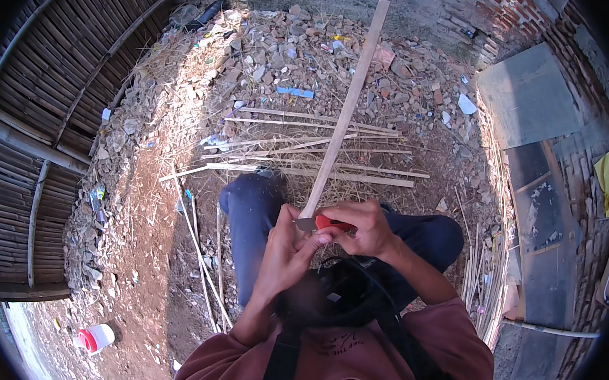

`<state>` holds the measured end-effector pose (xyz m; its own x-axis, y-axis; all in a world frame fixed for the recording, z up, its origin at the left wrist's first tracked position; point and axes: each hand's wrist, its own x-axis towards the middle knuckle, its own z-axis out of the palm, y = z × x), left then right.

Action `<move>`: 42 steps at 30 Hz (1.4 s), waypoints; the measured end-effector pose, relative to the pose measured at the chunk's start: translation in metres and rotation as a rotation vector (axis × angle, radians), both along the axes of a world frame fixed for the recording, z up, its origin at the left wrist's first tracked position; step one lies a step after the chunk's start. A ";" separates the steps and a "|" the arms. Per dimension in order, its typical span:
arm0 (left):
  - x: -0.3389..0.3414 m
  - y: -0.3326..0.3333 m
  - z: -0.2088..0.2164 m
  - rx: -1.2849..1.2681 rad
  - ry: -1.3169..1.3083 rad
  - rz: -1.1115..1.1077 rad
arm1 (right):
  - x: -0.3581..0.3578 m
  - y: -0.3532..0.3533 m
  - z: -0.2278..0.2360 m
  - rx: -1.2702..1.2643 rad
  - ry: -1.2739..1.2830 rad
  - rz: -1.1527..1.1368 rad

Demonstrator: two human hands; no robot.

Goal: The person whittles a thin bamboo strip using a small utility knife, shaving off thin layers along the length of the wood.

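Observation:
A long, flat bamboo strip point(345, 113) slants up and away from my lap toward the far rubble. Its near end lies in my left hand point(285, 251), whose fingers are closed round it. My right hand point(365, 229) grips a knife by its red handle point(332, 223). The knife's short, broad grey blade point(306, 224) lies across the strip's near end, apparently touching it. Both thumbs come close together just below the blade. Part of the strip's end is hidden by the blade and my fingers.
Several thin bamboo strips point(315, 147) lie on straw beyond my knees, with more on both sides. Stone rubble point(288, 57) covers the far ground. A bamboo wall point(64, 87) stands left, grey panels point(527, 97) right. A white container with red point(96, 339) sits at lower left.

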<state>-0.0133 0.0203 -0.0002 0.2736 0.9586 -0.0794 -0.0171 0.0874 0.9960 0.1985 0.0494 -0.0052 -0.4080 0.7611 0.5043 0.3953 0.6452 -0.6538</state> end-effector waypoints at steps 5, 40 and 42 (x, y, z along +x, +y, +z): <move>0.002 0.000 0.005 -0.015 -0.092 0.001 | -0.006 -0.004 0.000 0.064 0.011 -0.054; 0.016 -0.004 0.026 0.122 0.269 0.166 | 0.022 0.034 0.078 0.233 -0.178 -0.317; 0.015 -0.005 0.027 0.148 0.259 0.163 | 0.026 0.047 0.086 0.264 -0.144 -0.333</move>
<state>0.0020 0.0158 0.0264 0.1043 0.9944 0.0171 0.2363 -0.0415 0.9708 0.2248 0.0960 0.0805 -0.2431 0.7158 0.6547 0.6847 0.6047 -0.4069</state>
